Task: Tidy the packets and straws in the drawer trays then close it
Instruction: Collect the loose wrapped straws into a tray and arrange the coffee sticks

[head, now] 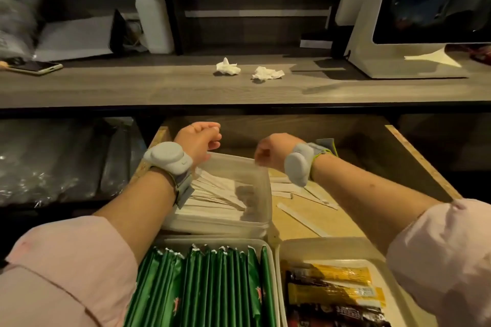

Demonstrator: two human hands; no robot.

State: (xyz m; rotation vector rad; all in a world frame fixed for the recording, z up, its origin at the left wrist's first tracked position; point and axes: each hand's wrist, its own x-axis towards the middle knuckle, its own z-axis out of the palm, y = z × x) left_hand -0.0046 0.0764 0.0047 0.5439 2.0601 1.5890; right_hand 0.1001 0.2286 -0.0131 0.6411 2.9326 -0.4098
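- The drawer (pixel 422 156) stands pulled out below the counter. It should slide shut with a flat push on its front, which is out of view.
- A translucent plastic tub (pixel 267 194) sits at the drawer's back left, part full of paper-wrapped straws (pixel 212 194). It looks light and a little flexible, so it is best taken by two opposite rims.
- Green foil packets (pixel 212 287) stand in a row in the front-left tray. They are likely slick and springy, easier to square up with flat palms than by pinching.
- Yellow and dark packets (pixel 332 292) lie jumbled in the front-right tray.
- Loose straws (pixel 303 218) lie scattered on the drawer floor just right of the tub. They are very light and crease easily — gather several together and lift them at mid-length.
- The left hand (pixel 198 138) hangs over the tub's far-left corner with its fingers curled. Whether it holds anything cannot be told.
- The right hand (pixel 271 152) is curled at the tub's far-right rim and blurred — a grip on the rim is possible but not clear.
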